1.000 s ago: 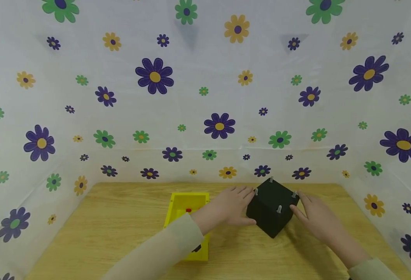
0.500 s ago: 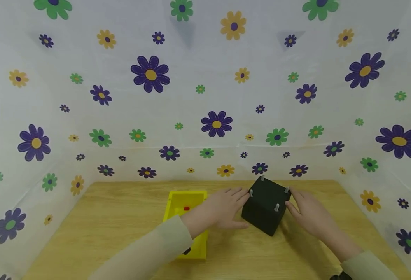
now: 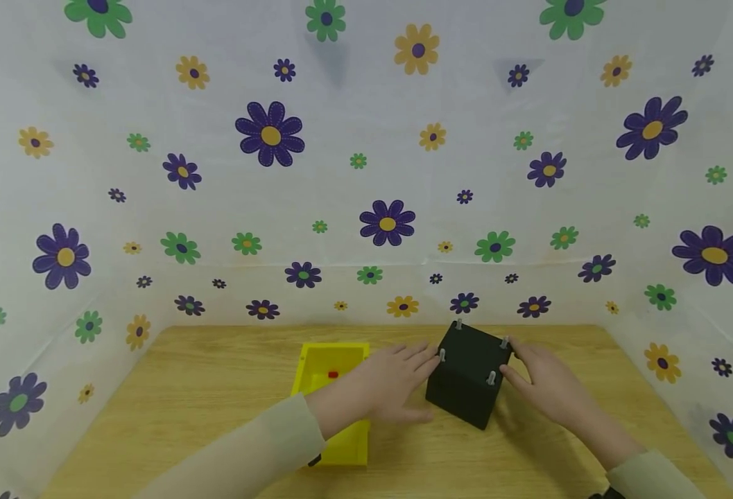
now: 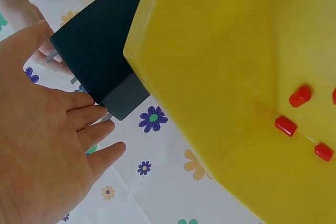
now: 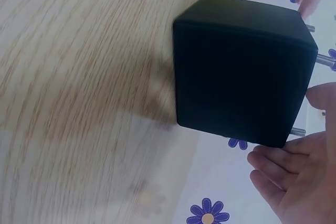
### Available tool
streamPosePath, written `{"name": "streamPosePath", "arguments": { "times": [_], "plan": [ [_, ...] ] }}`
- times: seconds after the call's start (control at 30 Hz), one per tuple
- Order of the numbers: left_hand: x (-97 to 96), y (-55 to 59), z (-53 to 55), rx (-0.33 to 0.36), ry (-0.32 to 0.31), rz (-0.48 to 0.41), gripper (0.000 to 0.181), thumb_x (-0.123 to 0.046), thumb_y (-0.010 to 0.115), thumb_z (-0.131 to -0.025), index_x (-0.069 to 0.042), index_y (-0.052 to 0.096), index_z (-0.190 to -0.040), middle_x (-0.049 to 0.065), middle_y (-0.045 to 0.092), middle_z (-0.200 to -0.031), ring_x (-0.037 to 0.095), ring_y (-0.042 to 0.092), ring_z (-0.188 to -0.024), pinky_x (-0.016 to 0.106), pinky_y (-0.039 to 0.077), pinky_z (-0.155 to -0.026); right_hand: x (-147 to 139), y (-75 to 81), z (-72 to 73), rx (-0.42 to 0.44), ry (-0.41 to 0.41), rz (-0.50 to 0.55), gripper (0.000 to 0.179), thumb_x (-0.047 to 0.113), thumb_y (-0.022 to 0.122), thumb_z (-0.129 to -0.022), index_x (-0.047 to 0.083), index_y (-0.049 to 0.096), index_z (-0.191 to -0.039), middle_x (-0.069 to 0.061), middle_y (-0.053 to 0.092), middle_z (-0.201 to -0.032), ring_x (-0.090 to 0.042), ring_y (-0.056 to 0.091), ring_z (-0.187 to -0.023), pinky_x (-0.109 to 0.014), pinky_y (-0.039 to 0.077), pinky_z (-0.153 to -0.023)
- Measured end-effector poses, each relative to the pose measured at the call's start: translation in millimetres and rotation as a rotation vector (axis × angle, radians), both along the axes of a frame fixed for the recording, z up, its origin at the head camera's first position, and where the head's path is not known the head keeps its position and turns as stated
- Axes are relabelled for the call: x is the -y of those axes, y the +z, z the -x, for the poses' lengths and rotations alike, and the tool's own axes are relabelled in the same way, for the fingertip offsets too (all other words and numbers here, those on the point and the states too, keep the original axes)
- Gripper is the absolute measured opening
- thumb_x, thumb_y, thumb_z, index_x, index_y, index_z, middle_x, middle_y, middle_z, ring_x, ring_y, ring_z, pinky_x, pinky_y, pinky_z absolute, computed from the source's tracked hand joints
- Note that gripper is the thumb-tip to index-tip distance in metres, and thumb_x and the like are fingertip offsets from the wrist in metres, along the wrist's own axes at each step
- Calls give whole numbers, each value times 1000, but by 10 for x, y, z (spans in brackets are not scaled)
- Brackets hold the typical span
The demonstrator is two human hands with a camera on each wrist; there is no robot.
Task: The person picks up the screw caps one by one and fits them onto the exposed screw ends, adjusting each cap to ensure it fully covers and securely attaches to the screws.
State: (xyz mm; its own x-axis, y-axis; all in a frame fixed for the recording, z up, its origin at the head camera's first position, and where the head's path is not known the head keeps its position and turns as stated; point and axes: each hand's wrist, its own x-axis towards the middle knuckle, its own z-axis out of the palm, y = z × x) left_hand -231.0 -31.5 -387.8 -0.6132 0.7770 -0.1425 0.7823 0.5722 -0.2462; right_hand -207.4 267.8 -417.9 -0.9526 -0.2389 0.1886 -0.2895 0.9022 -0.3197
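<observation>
Black box (image 3: 468, 380): on table (image 3: 191, 409), toward far right corner, grey pegs (image 3: 492, 378) at top corners. Left hand (image 3: 393, 382), right hand (image 3: 551, 385) touch opposite sides; fingers extended, thumbs apart, unclamped. Likely stiff, fairly light, smooth; best hold: opposing side walls, below pegs.

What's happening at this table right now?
Someone's bare left hand and right hand are on either side of a black block on the wooden table, with their fingertips at its edges. Four grey pegs stick up from its top. To its left is a yellow bin, partly hidden by the left sleeve, with small red pieces inside.
</observation>
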Motion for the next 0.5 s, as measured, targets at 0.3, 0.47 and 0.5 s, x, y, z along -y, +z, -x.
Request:
{"name": "streamPosePath", "arguments": {
  "times": [0.3,0.47,0.5],
  "plan": [
    [122,-38,-63,-3,-22,-27,88,-71,46,-103,-17,26,-170,1,26,-177,20,29,-164,40,28,-134,53,-5,-5,-7,36,12,67,35,59,-109,-11,42,-155,-34,60,-145,-54,58,-133,-68,49,-110],
    [193,-68,-58,14,-46,-68,85,-68,47,-104,-17,28,-169,1,26,-177,20,30,-163,42,28,-134,76,-5,-4,27,40,45,71,38,60,-108,-10,40,-157,-33,60,-146,-53,58,-133,-68,48,-110],
    [206,-71,-52,20,-49,-81,84,-67,48,-105,-17,28,-169,1,26,-177,20,30,-163,42,28,-134,77,-4,0,30,42,51,71,38,60,-108,-10,40,-157,-33,59,-146,-53,58,-133,-68,48,-110]
  ]
}}
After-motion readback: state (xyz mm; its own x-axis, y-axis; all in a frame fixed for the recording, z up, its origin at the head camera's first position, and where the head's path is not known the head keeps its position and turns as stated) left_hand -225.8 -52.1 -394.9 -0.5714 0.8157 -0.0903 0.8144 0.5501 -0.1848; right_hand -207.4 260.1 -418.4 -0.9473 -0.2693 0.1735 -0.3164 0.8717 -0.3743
